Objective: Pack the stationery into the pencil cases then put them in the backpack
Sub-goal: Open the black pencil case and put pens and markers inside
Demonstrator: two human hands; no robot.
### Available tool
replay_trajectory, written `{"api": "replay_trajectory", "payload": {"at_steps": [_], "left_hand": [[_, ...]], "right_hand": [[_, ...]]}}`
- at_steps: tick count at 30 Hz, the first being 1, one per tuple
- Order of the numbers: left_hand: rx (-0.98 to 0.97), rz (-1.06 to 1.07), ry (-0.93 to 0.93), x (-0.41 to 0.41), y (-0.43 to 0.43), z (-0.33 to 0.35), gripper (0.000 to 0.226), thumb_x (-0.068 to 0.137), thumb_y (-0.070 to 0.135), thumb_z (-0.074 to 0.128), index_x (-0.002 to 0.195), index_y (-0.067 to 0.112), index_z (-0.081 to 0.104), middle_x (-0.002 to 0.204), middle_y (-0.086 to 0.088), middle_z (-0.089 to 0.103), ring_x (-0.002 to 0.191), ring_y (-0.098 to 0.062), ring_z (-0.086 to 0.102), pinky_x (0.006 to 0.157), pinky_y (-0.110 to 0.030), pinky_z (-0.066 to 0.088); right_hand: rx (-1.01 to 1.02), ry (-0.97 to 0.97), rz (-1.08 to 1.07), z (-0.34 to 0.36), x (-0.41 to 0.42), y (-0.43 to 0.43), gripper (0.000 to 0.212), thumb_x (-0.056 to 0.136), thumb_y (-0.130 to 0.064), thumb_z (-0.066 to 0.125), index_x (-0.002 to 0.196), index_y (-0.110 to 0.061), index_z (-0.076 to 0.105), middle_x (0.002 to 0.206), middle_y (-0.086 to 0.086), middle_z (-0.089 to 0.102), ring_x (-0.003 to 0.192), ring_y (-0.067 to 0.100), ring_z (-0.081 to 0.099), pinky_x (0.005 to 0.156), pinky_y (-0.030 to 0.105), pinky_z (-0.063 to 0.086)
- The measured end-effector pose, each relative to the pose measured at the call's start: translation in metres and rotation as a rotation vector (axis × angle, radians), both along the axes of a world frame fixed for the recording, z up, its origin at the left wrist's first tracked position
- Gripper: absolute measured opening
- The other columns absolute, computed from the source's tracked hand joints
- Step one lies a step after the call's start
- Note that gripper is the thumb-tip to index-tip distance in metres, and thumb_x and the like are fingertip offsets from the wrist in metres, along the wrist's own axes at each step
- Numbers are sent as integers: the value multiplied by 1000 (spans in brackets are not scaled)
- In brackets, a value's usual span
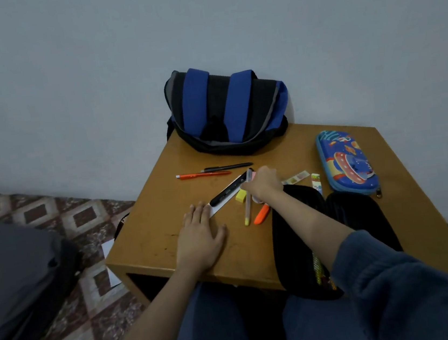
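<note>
Open black fabric pencil case [297, 245] lies nearest, ready to receive. Left of it: right hand [262, 183] curled over pale yellow-tipped pen [247, 212], grip undeterminable; left hand [200, 229] flat, fingers straight, probably steadying white plastic ruler [221, 205]. Blue-black backpack [226, 110] beyond it

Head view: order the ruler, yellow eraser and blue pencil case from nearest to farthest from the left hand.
1. Ruler: its near end lies at the fingertips of the left hand.
2. Yellow eraser: just right of the ruler.
3. Blue pencil case: far right side of the table.
</note>
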State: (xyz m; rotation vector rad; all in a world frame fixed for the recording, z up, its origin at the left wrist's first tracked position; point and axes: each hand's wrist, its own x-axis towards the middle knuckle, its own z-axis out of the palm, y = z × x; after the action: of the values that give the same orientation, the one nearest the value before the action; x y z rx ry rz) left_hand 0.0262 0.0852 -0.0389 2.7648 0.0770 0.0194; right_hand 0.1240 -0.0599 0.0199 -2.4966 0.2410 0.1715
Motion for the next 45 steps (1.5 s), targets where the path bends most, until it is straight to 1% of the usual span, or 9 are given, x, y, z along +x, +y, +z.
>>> {"api": "replay_trajectory", "payload": {"at_steps": [5,9,12,17,25,28,33,39,45], "left_hand": [[-17,18,-25,2,2,-6,68,93,56,35,150,22,18,158,4,14,146,-15,6,117,-34,12],[-20,23,-35,2,1,-6,68,93,56,36,149,22,19,157,4,15,145,-15,7,117,-33,12],[-14,22,-46,2,1,-6,68,93,56,36,149,21,19,157,3,17,145,-15,8,117,-32,10],[-127,24,-29,-2,2,-2,70,95,53,36,151,22,8,157,0,19,145,-17,10,117,-34,12],[-100,49,7,1,-5,10,72,93,53,41,150,20,13,159,-6,-2,144,-26,14,116,-44,23],[-127,-25,-126,-2,-23,20,68,92,48,47,147,17,25,159,-5,-3,143,-28,16,115,-44,23],[-242,-311,-209,-13,-82,30,64,92,48,48,145,19,29,159,4,-2,143,-16,12,114,-35,23],[-210,-590,-24,-24,-145,32,66,94,48,44,150,23,19,159,6,-4,146,-13,-3,119,-33,10],[-73,-648,127,-26,-152,16,65,96,53,32,150,30,4,158,8,-8,144,-13,-15,117,-35,-3]], "right_hand": [[-57,11,-25,-2,5,5,23,83,-22,70,96,-5,62,90,8,57,92,26,63,63,27,44],[17,16,-58,-2,11,7,25,85,-18,67,69,-8,51,70,5,55,69,21,61,56,28,49],[168,-30,-74,3,11,5,35,85,-17,63,57,-10,44,58,3,47,50,15,47,44,24,38],[537,-92,-103,16,9,-12,26,88,-9,59,65,-10,48,70,12,58,59,24,62,74,42,58],[690,-194,-235,48,-3,-77,16,92,-2,51,102,-10,41,89,17,57,55,19,59,40,21,51],[648,-217,-259,50,-14,-106,42,91,2,52,127,-12,36,95,19,57,52,20,57,38,23,49],[590,-350,-340,42,-31,-152,48,89,1,53,130,-19,36,84,16,62,47,17,54,35,20,43],[421,-479,-311,33,-55,-194,46,84,3,59,109,-30,39,96,12,59,73,22,63,53,29,53],[353,-562,-278,18,-73,-210,44,87,-2,58,122,-21,38,91,12,64,86,22,64,66,38,58]]}}
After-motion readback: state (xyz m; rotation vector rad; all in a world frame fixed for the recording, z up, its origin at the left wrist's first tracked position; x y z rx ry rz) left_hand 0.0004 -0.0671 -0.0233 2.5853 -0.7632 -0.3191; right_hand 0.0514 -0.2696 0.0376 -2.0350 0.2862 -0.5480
